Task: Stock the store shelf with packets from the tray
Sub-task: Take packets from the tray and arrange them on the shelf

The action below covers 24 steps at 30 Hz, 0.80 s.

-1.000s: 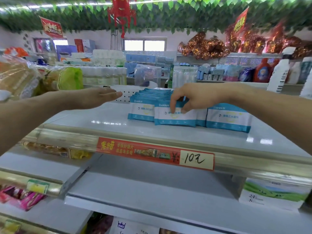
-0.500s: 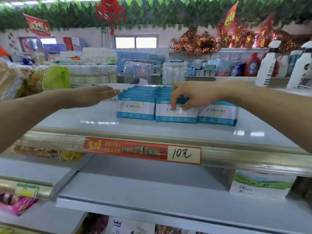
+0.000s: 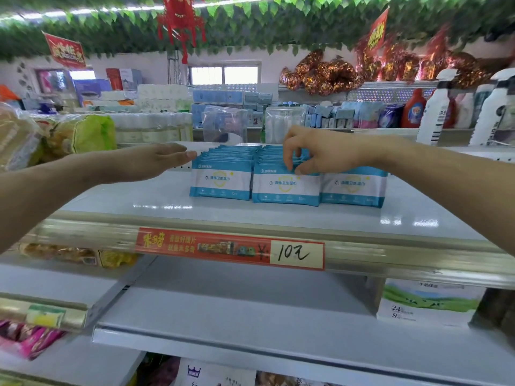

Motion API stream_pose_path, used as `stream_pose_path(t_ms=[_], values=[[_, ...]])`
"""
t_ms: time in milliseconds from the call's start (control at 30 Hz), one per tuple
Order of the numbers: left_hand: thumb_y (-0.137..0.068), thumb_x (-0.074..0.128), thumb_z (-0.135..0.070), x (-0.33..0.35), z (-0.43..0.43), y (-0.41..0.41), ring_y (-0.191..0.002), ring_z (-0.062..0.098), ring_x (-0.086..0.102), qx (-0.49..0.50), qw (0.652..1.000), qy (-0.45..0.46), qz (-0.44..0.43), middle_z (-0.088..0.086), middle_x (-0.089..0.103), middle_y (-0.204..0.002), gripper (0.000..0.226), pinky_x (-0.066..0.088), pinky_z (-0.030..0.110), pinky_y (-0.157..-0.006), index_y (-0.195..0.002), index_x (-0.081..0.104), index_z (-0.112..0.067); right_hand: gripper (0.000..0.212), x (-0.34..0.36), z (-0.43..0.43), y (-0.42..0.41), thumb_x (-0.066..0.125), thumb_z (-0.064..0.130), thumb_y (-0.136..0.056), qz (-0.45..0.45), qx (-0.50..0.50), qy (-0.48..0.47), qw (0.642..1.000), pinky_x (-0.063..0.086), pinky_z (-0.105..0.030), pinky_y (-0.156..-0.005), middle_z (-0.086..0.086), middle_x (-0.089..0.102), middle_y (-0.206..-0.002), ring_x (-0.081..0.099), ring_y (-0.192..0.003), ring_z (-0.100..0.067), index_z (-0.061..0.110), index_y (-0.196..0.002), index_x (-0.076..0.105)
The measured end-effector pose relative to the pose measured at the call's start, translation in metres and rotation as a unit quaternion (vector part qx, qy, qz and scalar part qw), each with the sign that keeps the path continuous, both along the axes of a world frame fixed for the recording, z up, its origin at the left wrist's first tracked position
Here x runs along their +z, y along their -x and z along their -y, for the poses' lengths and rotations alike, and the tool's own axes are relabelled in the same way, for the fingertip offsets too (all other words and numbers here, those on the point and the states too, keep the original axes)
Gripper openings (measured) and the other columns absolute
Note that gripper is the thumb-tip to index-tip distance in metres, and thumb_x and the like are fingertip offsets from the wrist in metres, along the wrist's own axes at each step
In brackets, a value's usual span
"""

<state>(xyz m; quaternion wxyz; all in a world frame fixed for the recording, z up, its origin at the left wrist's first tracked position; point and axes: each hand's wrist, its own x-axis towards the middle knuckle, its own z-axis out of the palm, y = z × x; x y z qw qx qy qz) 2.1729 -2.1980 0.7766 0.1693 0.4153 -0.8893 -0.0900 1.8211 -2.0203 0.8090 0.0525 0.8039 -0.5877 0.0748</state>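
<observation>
**Now at the top shelf: both hands on the packets**

Up on the white shelf, blue-and-white packets stand upright in three rows running from near to far, front faces toward us. The left row and middle row sit tight side by side, and the right row is pressed against the middle one, partly behind the right wrist.

Right hand is over the middle row, fingers curled down, thumb and index pinching the packet tops near the front.

Left hand reaches in flat from the left, fingers straight and together, palm down. Its fingertips are right at the far left corner of the left row; whether they touch it, I cannot tell.

Along the shelf's near edge runs a red price tag with a handwritten 10. Below, on the right of the lower shelf, sits a white-and-green box. Far right stand white bottles, and far left lie bagged goods.
</observation>
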Motion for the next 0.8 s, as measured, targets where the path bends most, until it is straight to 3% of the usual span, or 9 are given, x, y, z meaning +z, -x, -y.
stream_pose_path(t_ms=[67, 100, 200, 300, 467, 800], values=[[-0.073, 0.038, -0.102, 0.011, -0.024, 0.021, -0.126, 0.015, 0.051, -0.024, 0.999, 0.024, 0.006, -0.021, 0.044, -0.151, 0.089, 0.041, 0.039, -0.098, -0.148, 0.038, -0.055, 0.024, 0.004, 0.001, 0.007, 0.074, 0.035, -0.093, -0.004, -0.032, 0.014, 0.999, 0.047, -0.039, -0.101, 0.016, 0.048, -0.117, 0.053, -0.109, -0.008, 0.034, -0.113, 0.061], [-0.074, 0.039, -0.101, 0.013, -0.035, 0.033, -0.125, 0.014, 0.050, -0.054, 0.997, 0.044, 0.014, -0.021, 0.041, -0.155, 0.091, 0.040, 0.038, -0.098, -0.151, 0.035, -0.052, 0.037, 0.005, 0.002, 0.008, 0.074, 0.043, -0.092, -0.012, -0.055, 0.008, 0.998, 0.046, -0.039, -0.104, 0.015, 0.049, -0.121, 0.052, -0.113, -0.010, 0.032, -0.123, 0.058], [-0.086, 0.045, -0.087, 0.021, -0.055, 0.078, -0.145, 0.019, 0.041, -0.143, 0.980, 0.113, 0.075, -0.009, 0.031, -0.168, 0.090, 0.033, 0.040, -0.114, -0.160, 0.029, -0.038, 0.092, 0.005, 0.005, 0.008, 0.072, 0.074, -0.078, -0.065, -0.126, -0.050, 0.989, 0.040, -0.039, -0.111, 0.008, 0.045, -0.140, 0.048, -0.126, -0.017, 0.026, -0.150, 0.040], [-0.090, 0.049, -0.080, 0.020, -0.060, 0.122, -0.157, 0.021, 0.020, -0.177, 0.958, 0.148, 0.171, 0.000, 0.015, -0.174, 0.103, 0.016, 0.037, -0.125, -0.166, 0.016, -0.020, 0.125, -0.003, 0.010, 0.010, 0.067, 0.091, -0.064, -0.137, -0.169, -0.074, 0.973, 0.035, -0.044, -0.118, 0.002, 0.037, -0.157, 0.042, -0.140, -0.023, 0.023, -0.160, 0.024], [-0.085, 0.056, -0.082, 0.008, -0.051, 0.169, -0.159, 0.025, 0.016, -0.192, 0.934, 0.165, 0.252, 0.005, 0.005, -0.175, 0.117, 0.014, 0.040, -0.127, -0.167, 0.006, -0.014, 0.130, -0.014, 0.012, 0.018, 0.064, 0.093, -0.064, -0.167, -0.181, -0.088, 0.965, 0.031, -0.042, -0.121, 0.002, 0.031, -0.165, 0.038, -0.145, -0.022, 0.023, -0.163, 0.017], [-0.069, 0.062, -0.092, 0.003, -0.019, 0.191, -0.158, 0.021, 0.016, -0.205, 0.937, 0.121, 0.255, -0.004, 0.002, -0.175, 0.136, 0.017, 0.037, -0.126, -0.167, 0.000, -0.021, 0.129, -0.013, 0.017, 0.022, 0.065, 0.087, -0.071, -0.172, -0.202, -0.104, 0.959, 0.024, -0.045, -0.126, 0.003, 0.017, -0.172, 0.027, -0.154, -0.022, 0.022, -0.165, 0.006]])
